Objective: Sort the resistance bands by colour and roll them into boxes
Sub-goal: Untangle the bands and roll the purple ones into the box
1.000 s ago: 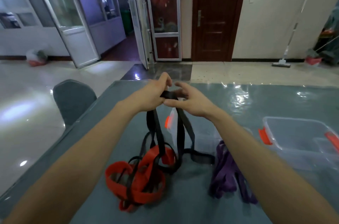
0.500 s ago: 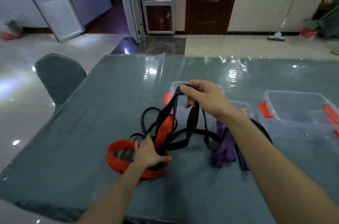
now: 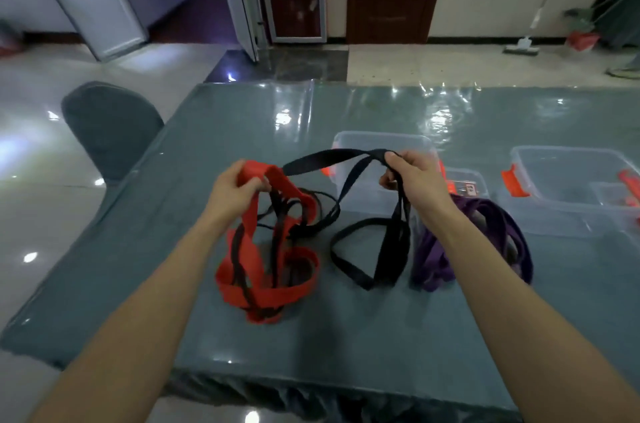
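At centre frame, the left hand (image 3: 235, 192) curls its fingers around the top of a flat red elastic resistance band (image 3: 273, 296), lifting one end while its loops lie heaped on the grey-green, plastic-covered table (image 3: 346, 336), tangled with thin black straps. Just right of centre, the right hand (image 3: 412, 180) pinches a wide black elastic band (image 3: 391, 256) that hangs to the table. Purple bands (image 3: 433, 259) lie beside it. Behind stand a clear plastic box with orange latches (image 3: 367, 197) and, at the right edge, a second clear box (image 3: 554, 211).
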Demonstrator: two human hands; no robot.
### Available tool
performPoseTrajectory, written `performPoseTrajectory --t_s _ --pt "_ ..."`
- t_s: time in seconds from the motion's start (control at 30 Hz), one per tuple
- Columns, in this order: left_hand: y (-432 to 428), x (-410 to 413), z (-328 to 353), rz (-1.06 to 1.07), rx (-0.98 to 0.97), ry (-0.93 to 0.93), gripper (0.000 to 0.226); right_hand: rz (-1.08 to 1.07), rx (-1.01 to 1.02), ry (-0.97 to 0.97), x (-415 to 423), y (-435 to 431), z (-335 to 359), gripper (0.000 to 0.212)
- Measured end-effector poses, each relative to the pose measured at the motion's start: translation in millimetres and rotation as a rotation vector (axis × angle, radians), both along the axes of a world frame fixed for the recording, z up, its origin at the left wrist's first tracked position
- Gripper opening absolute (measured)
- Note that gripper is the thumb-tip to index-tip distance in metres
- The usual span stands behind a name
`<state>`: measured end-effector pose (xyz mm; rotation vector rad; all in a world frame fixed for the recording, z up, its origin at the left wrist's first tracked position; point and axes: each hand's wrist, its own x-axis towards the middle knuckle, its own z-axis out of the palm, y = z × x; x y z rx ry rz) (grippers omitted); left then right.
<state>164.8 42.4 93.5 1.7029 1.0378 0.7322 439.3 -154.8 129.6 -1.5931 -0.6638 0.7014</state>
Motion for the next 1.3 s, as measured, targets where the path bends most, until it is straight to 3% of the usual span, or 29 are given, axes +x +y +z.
performPoseTrajectory --t_s 0.2,0.27,0.33,0.4,0.5,0.57,0.7,0.8,0.87,0.9,0.93,1.0,1.07,1.13,1.23,1.3 --pt "32.0 -50.9 122.1 -0.109 -0.128 -0.571 0.014 -0.082 -0.139 -0.043 -22.4 27.0 -35.7 0.027" --pt "42.0 -63.2 139.3 -0.086 -0.159 -0.637 0.020 -0.096 -0.178 -0.063 -29.6 32.0 -47.8 0.029" --pt "52.6 -70.3 132.0 0.059 -0.110 -0.470 0.035 -0.072 -0.230 -0.063 -34.8 34.3 -59.2 0.035" --pt "59.2 -75.7 98.7 0.175 0.041 -0.063 0.040 -0.084 -0.262 -0.041 -37.7 33.1 -68.0 0.031" --pt "57.4 -90.1 23.1 0.117 0.081 0.654 0.029 -0.071 -0.316 -0.053 -41.3 30.1 -78.5 0.028" --pt "36.4 -91.2 -16.9 0.043 0.085 0.981 0.049 0.008 -0.385 -0.057 -46.1 26.5 -86.6 0.030" --pt "-15.5 -49.3 -69.5 -0.062 0.236 0.925 0.058 -0.012 -0.425 0.007 -47.1 12.7 -104.5 0.031" --pt "-47.9 -9.6 -100.4 -0.196 0.308 0.940 0.112 0.010 -0.455 0.015 -44.0 -0.4 -116.8 0.028" --pt "-64.4 8.5 -124.3 -0.310 0.242 1.045 0.147 0.046 -0.509 -0.032 -40.3 -11.0 -122.6 0.032" --pt "-71.4 13.9 -136.3 -0.327 0.195 1.100 0.154 0.067 -0.552 -0.052 -38.0 -17.4 -124.4 0.035" --pt "-77.7 16.8 -146.8 -0.307 0.170 1.151 0.153 0.096 -0.595 -0.060 -34.8 -24.7 -126.3 0.040" --pt "-83.8 14.8 -162.2 -0.239 0.289 1.219 0.129 0.181 -0.679 -0.088 -27.7 -38.0 -130.1 0.052" --pt "-76.7 5.2 -165.6 -0.253 0.447 1.184 0.089 0.256 -0.736 -0.113 -20.3 -45.5 -132.5 0.045" --pt "-59.3 -8.4 -152.0 -0.244 0.424 1.024 0.066 0.311 -0.826 -0.147 -12.8 -46.0 -134.5 0.033" --pt "-19.2 -25.1 -102.2 -0.073 0.249 0.641 0.070 0.378 -0.937 -0.230 -11.5 -34.5 -127.4 0.035" --pt "11.3 -36.5 -55.8 -0.001 0.167 0.371 0.064 0.365 -0.873 -0.188 -17.2 -18.8 -122.8 0.041"
